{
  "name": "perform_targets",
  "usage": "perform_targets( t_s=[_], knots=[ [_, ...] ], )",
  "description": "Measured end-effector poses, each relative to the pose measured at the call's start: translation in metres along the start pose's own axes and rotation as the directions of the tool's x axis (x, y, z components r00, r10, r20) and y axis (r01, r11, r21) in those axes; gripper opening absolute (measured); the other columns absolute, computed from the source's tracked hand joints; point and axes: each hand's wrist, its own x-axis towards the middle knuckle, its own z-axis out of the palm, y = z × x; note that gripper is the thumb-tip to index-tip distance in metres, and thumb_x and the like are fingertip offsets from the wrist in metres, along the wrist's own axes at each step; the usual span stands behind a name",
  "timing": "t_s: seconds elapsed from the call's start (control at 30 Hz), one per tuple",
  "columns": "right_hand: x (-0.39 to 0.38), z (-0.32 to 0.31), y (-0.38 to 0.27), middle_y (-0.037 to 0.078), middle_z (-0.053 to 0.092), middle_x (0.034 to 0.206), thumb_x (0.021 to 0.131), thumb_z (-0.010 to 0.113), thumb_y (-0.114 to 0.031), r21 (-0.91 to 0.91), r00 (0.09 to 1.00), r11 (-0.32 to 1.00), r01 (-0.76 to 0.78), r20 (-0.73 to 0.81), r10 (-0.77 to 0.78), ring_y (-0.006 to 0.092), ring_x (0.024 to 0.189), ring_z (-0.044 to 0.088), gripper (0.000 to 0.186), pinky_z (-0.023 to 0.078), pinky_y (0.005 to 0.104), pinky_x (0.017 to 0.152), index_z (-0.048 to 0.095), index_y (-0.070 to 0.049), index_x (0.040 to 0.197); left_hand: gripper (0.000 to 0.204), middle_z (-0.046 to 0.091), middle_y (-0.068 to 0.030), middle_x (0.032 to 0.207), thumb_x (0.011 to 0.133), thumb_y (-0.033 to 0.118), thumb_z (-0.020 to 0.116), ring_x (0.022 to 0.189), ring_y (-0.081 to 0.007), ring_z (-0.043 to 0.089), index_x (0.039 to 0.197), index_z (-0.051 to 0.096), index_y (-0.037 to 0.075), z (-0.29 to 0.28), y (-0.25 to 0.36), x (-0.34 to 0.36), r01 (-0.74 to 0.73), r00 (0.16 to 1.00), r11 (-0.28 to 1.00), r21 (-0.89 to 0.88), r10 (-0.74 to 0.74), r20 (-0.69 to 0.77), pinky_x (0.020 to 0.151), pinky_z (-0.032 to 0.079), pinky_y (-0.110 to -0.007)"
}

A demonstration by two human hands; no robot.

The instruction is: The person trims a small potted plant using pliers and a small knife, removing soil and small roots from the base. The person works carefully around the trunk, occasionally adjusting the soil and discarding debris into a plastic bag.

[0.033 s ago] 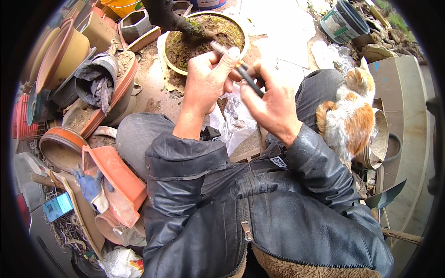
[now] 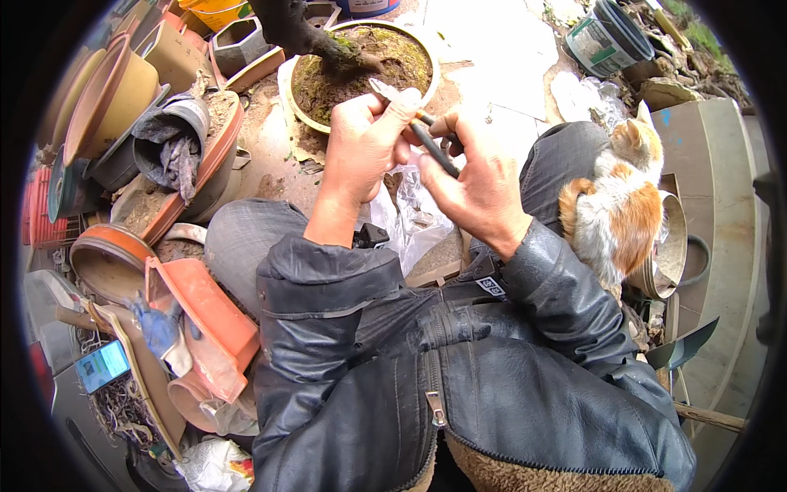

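Note:
My left hand [image 2: 361, 148] is closed around the metal end of a tool with dark handles, which looks like pliers [image 2: 436, 149]. The silver tip pokes out past my thumb. My right hand [image 2: 485, 184] is closed on the handles, its thumb and fingers pinching them. Just beyond both hands stands a round, pale-rimmed pot [image 2: 435, 82] of mossy soil [image 2: 393, 53], with a thick dark trunk [image 2: 299, 33] growing from it. Crumpled clear plastic [image 2: 418, 215] lies below my hands, between my legs. Whether my left fingers also hold something small is hidden.
An orange-and-white cat [image 2: 619, 205] sits against my right leg. Stacked pots [image 2: 115, 98], an orange planter [image 2: 205, 324], blue gloves [image 2: 160, 328] and a phone [image 2: 102, 366] crowd my left. A dark blade [image 2: 684, 344] lies at right; a bucket [image 2: 607, 41] stands far right.
The pliers have shifted slightly left, tip and handles both. My right hand has moved a little left with them; my left hand stays nearly in place.

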Motion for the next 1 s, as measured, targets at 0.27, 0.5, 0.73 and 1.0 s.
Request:
perform_targets(
  t_s=[0.27,0.5,0.73,1.0],
  knots=[
    [-0.004,0.001,0.018,0.012,0.079,0.102,0.097,0.081,-0.022,0.675,0.674,0.09,-0.732,0.699,0.241,0.0109,0.08,0.073,0.038,0.052,0.022,0.063,0.064,0.001,0.121,0.028,0.072,-0.003,0.079,0.109,0.024,0.069,0.051,-0.003,0.056,0.117,0.075,-0.003,-0.017,-0.002,0.004,-0.001,0.967,1.0,0.026,-0.005,0.255,0.043,0.039,-0.017],
    [-0.009,0.007,0.031,0.022,0.077,0.115,0.083,0.056,0.006,0.729,0.674,-0.151,-0.667,0.677,0.295,0.0221,0.08,0.074,0.031,0.054,0.027,0.064,0.06,-0.002,0.113,0.028,0.074,-0.006,0.078,0.105,0.028,0.074,0.059,-0.0123,0.066,0.105,0.075,0.0,-0.003,-0.005,0.012,-0.331,0.898,0.839,0.432,0.421,-0.129,0.052,0.05,-0.026],
    [0.003,0.011,0.043,0.022,0.077,0.118,0.087,0.051,0.01,0.743,0.68,-0.032,-0.668,0.628,0.378,0.027,0.095,0.078,0.028,0.051,0.0251,0.059,0.056,-0.005,0.11,0.022,0.077,-0.0162,0.093,0.091,0.022,0.083,0.082,-0.0371,0.077,0.1,0.075,0.004,-0.002,-0.015,0.031,-0.226,0.765,0.222,0.948,0.644,0.032,0.073,0.061,-0.047],
    [0.013,0.015,0.05,0.021,0.077,0.115,0.087,0.051,0.009,0.703,0.67,0.038,-0.71,0.659,0.342,0.024,0.089,0.079,0.029,0.052,0.0243,0.058,0.056,-0.005,0.112,0.011,0.074,-0.0155,0.079,0.093,0.015,0.075,0.074,-0.0368,0.074,0.091,0.074,0.004,-0.003,-0.017,0.039,-0.228,0.754,0.286,0.931,0.657,-0.017,0.068,0.058,-0.047]
  ],
)
